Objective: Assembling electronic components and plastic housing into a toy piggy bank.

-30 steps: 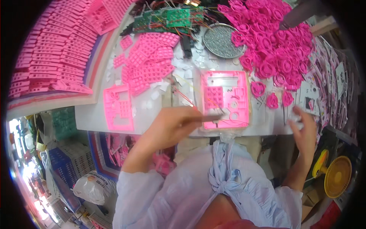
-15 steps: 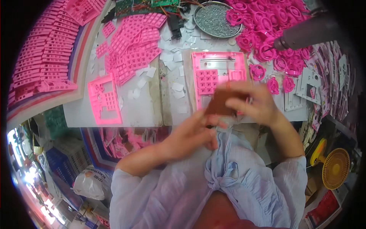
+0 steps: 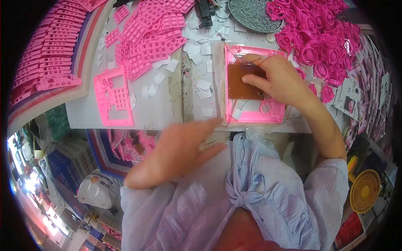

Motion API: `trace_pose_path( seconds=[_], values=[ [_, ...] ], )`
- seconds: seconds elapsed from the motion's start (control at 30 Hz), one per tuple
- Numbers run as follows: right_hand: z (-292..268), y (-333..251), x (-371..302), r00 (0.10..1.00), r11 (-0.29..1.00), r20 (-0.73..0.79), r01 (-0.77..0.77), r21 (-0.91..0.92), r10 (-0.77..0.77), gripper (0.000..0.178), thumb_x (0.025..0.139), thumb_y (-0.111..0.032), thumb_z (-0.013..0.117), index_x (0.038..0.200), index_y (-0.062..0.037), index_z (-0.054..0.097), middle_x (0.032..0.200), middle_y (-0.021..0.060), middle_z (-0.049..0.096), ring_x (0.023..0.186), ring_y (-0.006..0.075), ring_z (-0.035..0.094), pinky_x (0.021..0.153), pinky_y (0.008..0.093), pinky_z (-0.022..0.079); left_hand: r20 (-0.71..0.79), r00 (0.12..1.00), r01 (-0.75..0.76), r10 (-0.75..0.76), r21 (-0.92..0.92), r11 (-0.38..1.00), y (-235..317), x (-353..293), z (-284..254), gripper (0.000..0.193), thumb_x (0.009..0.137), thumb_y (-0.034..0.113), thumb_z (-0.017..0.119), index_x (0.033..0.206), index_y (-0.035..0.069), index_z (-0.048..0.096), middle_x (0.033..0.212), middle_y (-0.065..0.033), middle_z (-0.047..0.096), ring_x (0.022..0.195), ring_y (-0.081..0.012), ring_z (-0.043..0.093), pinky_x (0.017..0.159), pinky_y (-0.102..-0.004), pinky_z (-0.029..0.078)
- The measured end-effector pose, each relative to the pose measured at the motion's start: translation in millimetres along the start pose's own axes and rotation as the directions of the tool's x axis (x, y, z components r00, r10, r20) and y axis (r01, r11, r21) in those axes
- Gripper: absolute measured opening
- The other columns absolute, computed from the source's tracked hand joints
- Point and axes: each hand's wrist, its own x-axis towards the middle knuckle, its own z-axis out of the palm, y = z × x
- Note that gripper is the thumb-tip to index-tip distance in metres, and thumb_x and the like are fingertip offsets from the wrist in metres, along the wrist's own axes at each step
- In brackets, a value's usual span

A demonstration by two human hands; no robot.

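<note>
My right hand grips a brown circuit board, thumb on top of its face and fingers over its far side. The board lies over the middle of a pink plastic casing on the bench, with thin wires running around it. How far the board sits down in the casing I cannot tell. Off to the left, in front of the bench edge, my left hand is blurred by motion; its fingers are stretched out and hold nothing. The casing's near right corner shows a round ring.
Pink keypad pieces are heaped beyond another pink casing, with white paper squares nearby. A bowl of small metal parts and a pile of pink ring parts stand far right. Stacked pink casings line the left.
The brown board has gone from tilted between both hands to lying over the pink casing under my right hand. My left hand has let go and moved left. The whole view has shifted slightly.
</note>
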Motion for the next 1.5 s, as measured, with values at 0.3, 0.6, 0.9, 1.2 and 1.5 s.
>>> trace_pose_path(
  seconds=[0.3,0.6,0.9,1.2,1.5],
  values=[
    [-2,-28,-7,0.953,0.915,-0.292,-0.047,-0.4,-0.078,0.047,0.079,-0.02,0.081,0.118,-0.0022,0.064,0.127,0.0176,0.063,0.111,0.0373,0.062,0.087,0.0463,0.052,-0.168,0.854,-0.343,0.492,0.529,0.776,-20,64,24,0.053,0.084,0.04,0.077,0.123,0.007,0.066,0.124,-0.0071,0.064,0.125,-0.0232,0.058,0.105,-0.0499,0.039],
    [37,-26,-61,0.97,0.861,-0.115,0.134,-0.49,-0.216,0.052,0.088,-0.024,0.065,0.131,0.005,0.061,0.141,0.0186,0.059,0.132,0.0356,0.054,0.113,0.0498,0.038,-0.124,0.882,-0.305,0.455,0.587,0.75,-19,67,30,0.064,0.084,0.05,0.073,0.131,0.008,0.062,0.132,-0.0053,0.062,0.134,-0.0201,0.053,0.101,-0.0444,0.037],
    [26,-37,-66,0.976,0.785,0.011,0.182,-0.593,-0.218,0.054,0.087,-0.031,0.065,0.122,0.0111,0.066,0.135,0.0249,0.062,0.13,0.0359,0.055,0.114,0.05,0.037,-0.069,0.883,-0.352,0.464,0.558,0.751,-20,64,28,0.06,0.083,0.046,0.075,0.128,0.008,0.064,0.13,-0.0046,0.063,0.131,-0.0201,0.055,0.093,-0.0423,0.042],
    [-31,-12,-82,0.924,0.949,-0.233,0.27,-0.165,-0.303,0.043,0.093,-0.024,0.063,0.122,0.0075,0.064,0.122,0.0227,0.068,0.117,0.0392,0.064,0.106,0.0533,0.046,-0.025,0.899,-0.308,0.438,0.676,0.67,-8,68,27,0.054,0.082,0.043,0.075,0.122,0.008,0.067,0.126,-0.0057,0.064,0.128,-0.0196,0.057,0.087,-0.039,0.043],
    [-150,27,0,0.79,0.34,-0.605,0.597,0.726,-0.096,0.035,0.096,-0.021,0.062,0.124,0.0007,0.056,0.082,0.0092,0.064,0.072,0.0198,0.062,0.071,0.0388,0.051,-0.003,0.902,-0.423,0.431,0.179,0.888,26,201,-73,0.022,0.084,0.023,0.076,0.096,0.005,0.073,0.072,-0.0113,0.068,0.066,-0.026,0.068,0.063,-0.0384,0.053]
  ],
)
